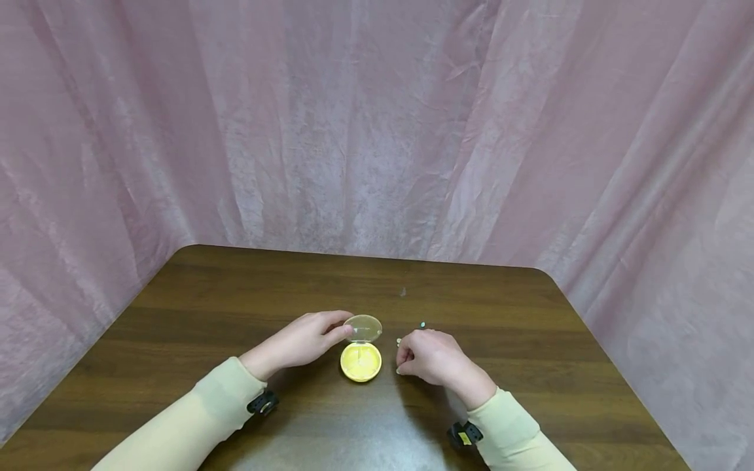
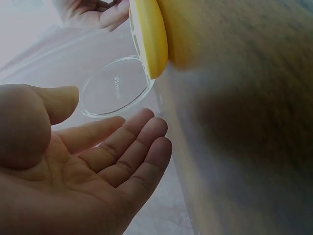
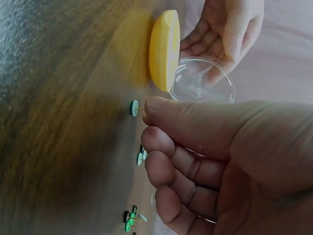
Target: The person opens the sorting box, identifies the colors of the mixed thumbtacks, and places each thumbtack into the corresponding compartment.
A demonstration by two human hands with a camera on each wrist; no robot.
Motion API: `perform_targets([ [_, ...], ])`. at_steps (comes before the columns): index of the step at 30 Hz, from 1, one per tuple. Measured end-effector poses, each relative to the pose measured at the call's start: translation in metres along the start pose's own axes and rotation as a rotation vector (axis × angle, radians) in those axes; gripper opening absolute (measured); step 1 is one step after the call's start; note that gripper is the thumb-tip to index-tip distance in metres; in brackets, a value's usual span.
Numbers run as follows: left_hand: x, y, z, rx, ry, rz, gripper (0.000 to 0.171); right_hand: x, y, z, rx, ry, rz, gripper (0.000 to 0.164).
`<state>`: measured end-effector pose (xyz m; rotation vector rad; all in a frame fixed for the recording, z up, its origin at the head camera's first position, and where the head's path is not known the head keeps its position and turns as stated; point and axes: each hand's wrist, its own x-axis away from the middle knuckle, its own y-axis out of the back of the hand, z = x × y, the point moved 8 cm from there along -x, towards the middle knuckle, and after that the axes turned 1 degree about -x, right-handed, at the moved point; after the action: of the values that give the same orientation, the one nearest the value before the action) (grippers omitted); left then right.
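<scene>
A round yellow case (image 1: 360, 364) lies on the table with its clear hinged lid (image 1: 366, 327) raised at the back. My left hand (image 1: 306, 340) is at the lid's left side, its thumb overlapping the lid's edge in the head view; in the left wrist view the fingers are relaxed and slightly bent. To the right of the case, my right hand (image 1: 434, 356) pinches the pin of a thumbtack (image 3: 134, 108) between thumb and forefinger. The tack's pale, flat head faces the tabletop. The other right-hand fingers are curled and hold nothing.
More thumbtacks (image 3: 140, 158) lie just beyond the right hand, and a small cluster of green and dark tacks (image 3: 129, 220) sits farther off. The brown wooden table (image 1: 235, 288) ends at a back edge before a pink curtain (image 1: 353, 131).
</scene>
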<state>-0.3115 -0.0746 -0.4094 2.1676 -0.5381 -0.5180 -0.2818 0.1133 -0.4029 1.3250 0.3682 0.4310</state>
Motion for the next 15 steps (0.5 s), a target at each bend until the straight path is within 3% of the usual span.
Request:
perform_targets([
  [10,-0.0013,0.0023,0.0002,0.014,0.006,-0.018,0.027,-0.0010,-0.0049,0.0008,0.045,0.008,-0.013,0.022],
  [15,-0.0013,0.0019,0.0015,0.016,0.024,-0.016,0.028,-0.0007,-0.0038,0.0002,0.004,0.013,-0.006,0.018],
])
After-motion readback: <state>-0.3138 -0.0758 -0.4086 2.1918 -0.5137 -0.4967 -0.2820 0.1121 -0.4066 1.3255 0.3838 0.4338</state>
